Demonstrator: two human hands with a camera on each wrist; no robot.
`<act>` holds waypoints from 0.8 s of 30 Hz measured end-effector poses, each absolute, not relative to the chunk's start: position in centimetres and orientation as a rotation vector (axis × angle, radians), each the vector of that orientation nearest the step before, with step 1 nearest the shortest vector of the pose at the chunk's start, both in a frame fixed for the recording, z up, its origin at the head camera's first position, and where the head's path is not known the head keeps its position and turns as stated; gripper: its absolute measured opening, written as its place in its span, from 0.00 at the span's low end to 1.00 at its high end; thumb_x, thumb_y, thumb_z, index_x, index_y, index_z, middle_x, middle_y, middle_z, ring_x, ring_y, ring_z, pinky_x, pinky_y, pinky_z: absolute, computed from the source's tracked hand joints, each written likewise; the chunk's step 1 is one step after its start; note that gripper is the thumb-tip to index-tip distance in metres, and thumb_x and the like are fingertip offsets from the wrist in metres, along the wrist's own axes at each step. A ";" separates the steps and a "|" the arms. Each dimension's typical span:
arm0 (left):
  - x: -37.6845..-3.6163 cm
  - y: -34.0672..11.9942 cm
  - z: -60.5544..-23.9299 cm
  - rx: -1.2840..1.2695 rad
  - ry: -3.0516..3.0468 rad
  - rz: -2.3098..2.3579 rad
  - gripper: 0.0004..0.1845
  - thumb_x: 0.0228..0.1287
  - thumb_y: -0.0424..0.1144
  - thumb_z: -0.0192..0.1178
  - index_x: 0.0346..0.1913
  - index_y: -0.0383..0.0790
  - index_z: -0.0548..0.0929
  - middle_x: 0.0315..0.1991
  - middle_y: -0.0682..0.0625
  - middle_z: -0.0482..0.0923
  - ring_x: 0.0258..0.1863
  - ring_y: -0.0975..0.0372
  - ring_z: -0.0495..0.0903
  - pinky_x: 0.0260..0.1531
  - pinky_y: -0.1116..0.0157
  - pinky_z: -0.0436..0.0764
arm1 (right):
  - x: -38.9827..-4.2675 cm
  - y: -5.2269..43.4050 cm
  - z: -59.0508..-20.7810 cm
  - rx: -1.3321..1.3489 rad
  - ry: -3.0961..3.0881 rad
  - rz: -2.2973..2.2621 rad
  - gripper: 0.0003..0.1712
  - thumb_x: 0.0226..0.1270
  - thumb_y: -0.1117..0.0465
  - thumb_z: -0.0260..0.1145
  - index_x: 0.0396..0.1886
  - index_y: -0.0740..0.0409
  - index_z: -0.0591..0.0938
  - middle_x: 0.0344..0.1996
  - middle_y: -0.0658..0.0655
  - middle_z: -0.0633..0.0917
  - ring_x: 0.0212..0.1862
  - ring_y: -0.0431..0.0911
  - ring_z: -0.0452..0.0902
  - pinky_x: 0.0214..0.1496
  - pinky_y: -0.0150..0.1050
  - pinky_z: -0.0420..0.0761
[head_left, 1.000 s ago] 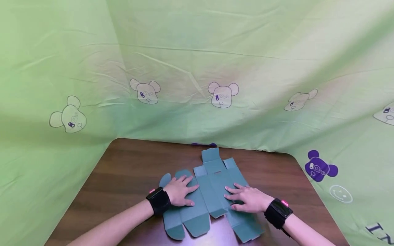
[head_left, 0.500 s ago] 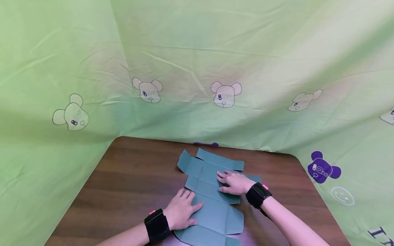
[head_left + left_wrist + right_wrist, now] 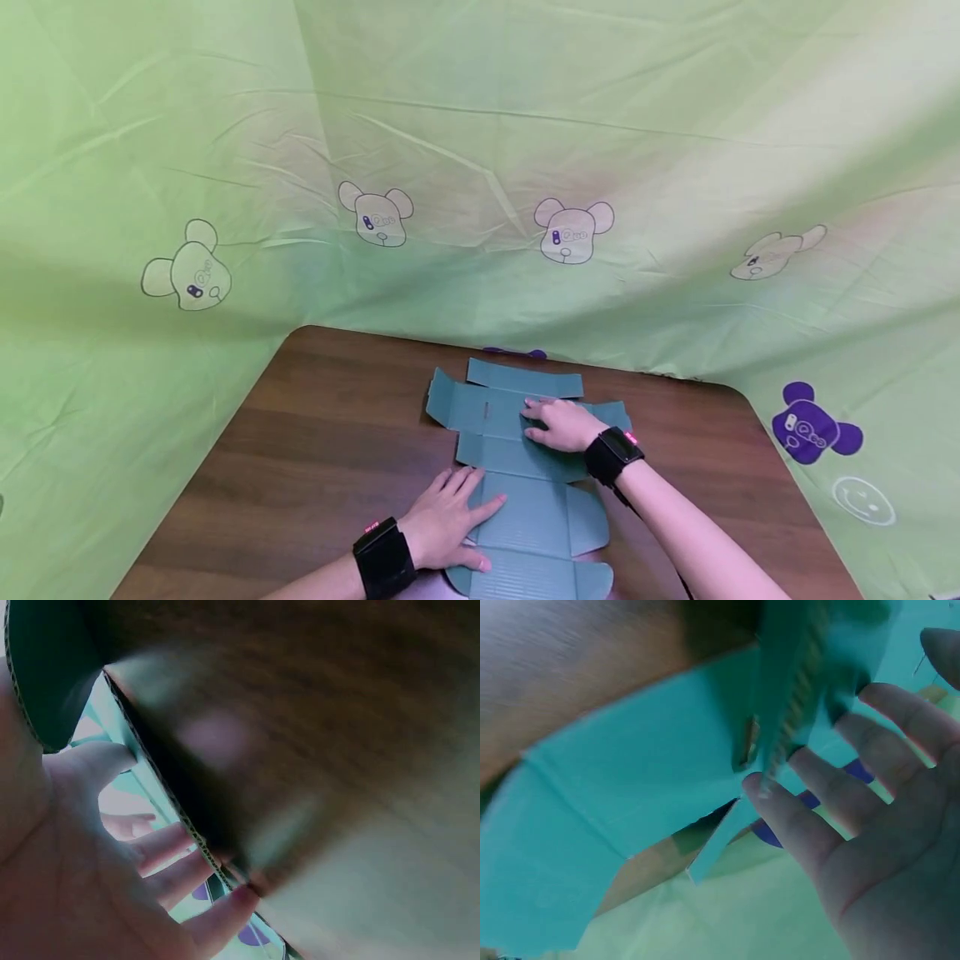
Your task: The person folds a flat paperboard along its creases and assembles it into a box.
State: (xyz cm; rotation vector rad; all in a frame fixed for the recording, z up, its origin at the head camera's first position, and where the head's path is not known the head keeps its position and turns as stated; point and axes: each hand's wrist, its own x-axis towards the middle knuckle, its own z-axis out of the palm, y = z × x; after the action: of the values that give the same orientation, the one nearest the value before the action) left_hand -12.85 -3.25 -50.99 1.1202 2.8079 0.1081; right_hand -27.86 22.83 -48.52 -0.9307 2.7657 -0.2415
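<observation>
An unfolded teal cardboard box (image 3: pixel 525 508) lies flat on the table, its creased panels running away from the person and its side flaps sticking out. My left hand (image 3: pixel 447 521) rests with spread fingers along the near left edge of the cardboard. In the left wrist view, the fingers (image 3: pixel 169 844) of that hand reach over the corrugated edge. Farther up, my right hand (image 3: pixel 564 423) touches the panel with the small slot, fingers extended. The right wrist view has its fingertips (image 3: pixel 761 784) right at an upright cardboard edge, beside a slot.
The brown wooden table (image 3: pixel 322 417) has rounded far corners. A light green cloth (image 3: pixel 450 100) printed with bear heads hangs behind and along both sides. Each wrist wears a black band (image 3: pixel 384 558). The far flap (image 3: pixel 525 377) lies near the table's back edge.
The cardboard has turned about a quarter-turn counterclockwise, so its end tab points left. My right hand moved away and leftward with it, while my left hand came nearer to the person.
</observation>
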 end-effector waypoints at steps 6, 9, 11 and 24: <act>-12.8 -3.2 -50.8 1.085 2.768 0.134 0.53 0.47 0.82 0.54 0.77 0.67 0.57 0.77 0.45 0.53 0.76 0.51 0.57 0.65 0.36 0.62 | -31.4 22.4 -48.8 -0.846 2.819 -0.214 0.29 0.72 0.52 0.63 0.69 0.58 0.74 0.71 0.66 0.69 0.72 0.62 0.65 0.69 0.58 0.68; -12.9 -3.2 -50.8 1.095 2.787 0.113 0.54 0.44 0.83 0.55 0.77 0.66 0.58 0.76 0.45 0.55 0.75 0.49 0.58 0.66 0.37 0.60 | -32.9 22.5 -49.0 -0.823 2.831 -0.210 0.31 0.71 0.53 0.65 0.70 0.60 0.72 0.71 0.69 0.67 0.72 0.63 0.64 0.69 0.59 0.68; -12.9 -3.1 -50.8 1.096 2.813 0.100 0.55 0.43 0.83 0.55 0.76 0.65 0.60 0.75 0.45 0.57 0.74 0.47 0.59 0.68 0.38 0.58 | -33.8 22.5 -49.0 -0.796 2.820 -0.208 0.32 0.71 0.52 0.65 0.70 0.60 0.72 0.71 0.69 0.67 0.72 0.63 0.64 0.69 0.58 0.68; -13.7 -3.6 -51.3 1.079 2.833 0.069 0.62 0.36 0.84 0.59 0.77 0.58 0.60 0.74 0.46 0.59 0.75 0.48 0.57 0.69 0.48 0.62 | -35.5 21.0 -48.2 -0.734 2.935 -0.192 0.29 0.68 0.53 0.68 0.65 0.59 0.77 0.57 0.67 0.80 0.60 0.61 0.75 0.60 0.57 0.74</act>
State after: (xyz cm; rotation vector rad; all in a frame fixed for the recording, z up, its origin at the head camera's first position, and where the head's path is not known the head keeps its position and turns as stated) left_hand -13.74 -3.64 -51.29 1.0795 2.8330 0.0693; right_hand -35.48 21.03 -48.21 -0.7345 2.9348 -0.1924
